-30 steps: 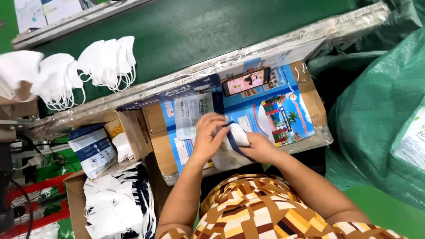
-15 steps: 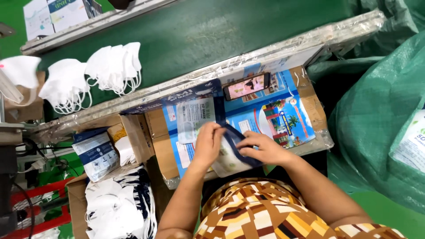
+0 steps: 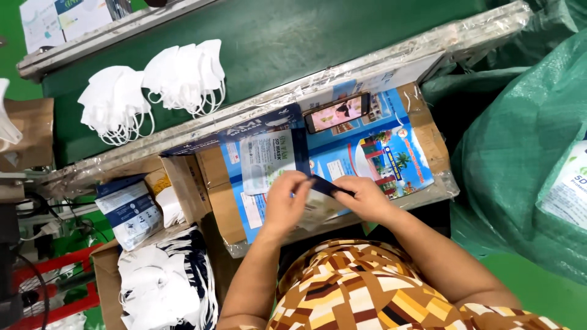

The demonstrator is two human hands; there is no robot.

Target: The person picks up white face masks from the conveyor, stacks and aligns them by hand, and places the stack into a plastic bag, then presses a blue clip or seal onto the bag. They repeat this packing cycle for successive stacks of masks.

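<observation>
Cardboard bench (image 3: 428,137), green conveyor (image 3: 293,55) beyond the fingers. Both hands, left hand (image 3: 284,205) and right hand (image 3: 365,198), pinch a mask packet (image 3: 318,205) (flatter than before, fingers clamped).

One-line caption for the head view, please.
Both hands, left hand and right hand, hold a mask pouch over a cardboard work board; white masks sit on the conveyor.

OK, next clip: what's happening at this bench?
A person seated at a cardboard work board holds a mask packet in both hands: the left hand grips its left side and the right hand pinches its dark blue top edge. Another printed packet lies flat just beyond the hands, beside a phone with a lit screen. Two bunches of white masks sit on the green belt, and more fill a box at the person's left.
</observation>
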